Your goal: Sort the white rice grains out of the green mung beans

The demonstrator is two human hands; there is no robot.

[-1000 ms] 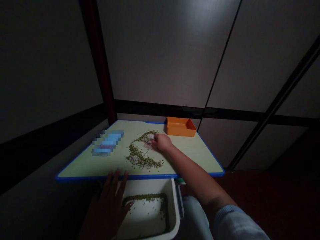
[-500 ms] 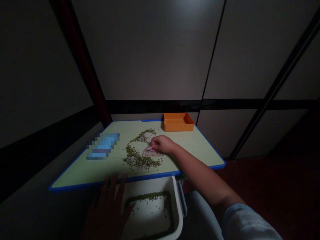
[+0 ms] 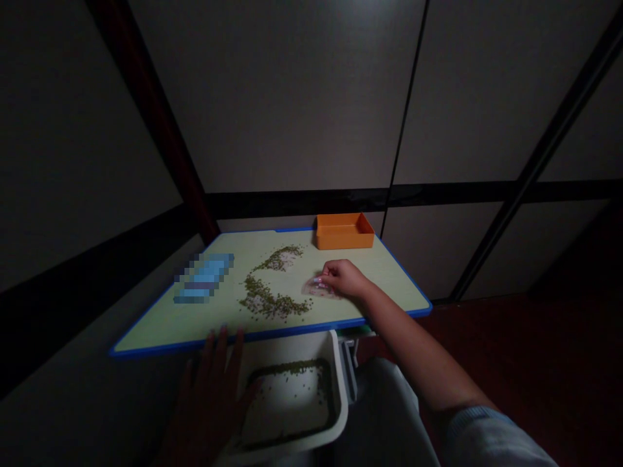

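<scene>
Green grains [image 3: 265, 302] dot the pale tabletop [image 3: 170, 324] near dim panels [image 3: 292, 104].

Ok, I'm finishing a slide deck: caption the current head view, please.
Right hand pinching a see-through piece beside green grains scattered on a blue-edged table.

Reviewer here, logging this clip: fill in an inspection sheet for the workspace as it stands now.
Surface: pale tabletop with blue edging.
Work items: green grains spread in a rough C, paler bits among them; white tub below the near edge, more grains inside.
Clutter: orange box at the far edge; blurred-out blue item at left.
Right hand: pinches a clear half-round piece beside the grains; hand closed.
Left hand: fingers spread at the tub's left side; contact unclear.
Cables: nothing seen.
Surroundings: grey panels behind, dark reddish floor at right; dim light.
</scene>
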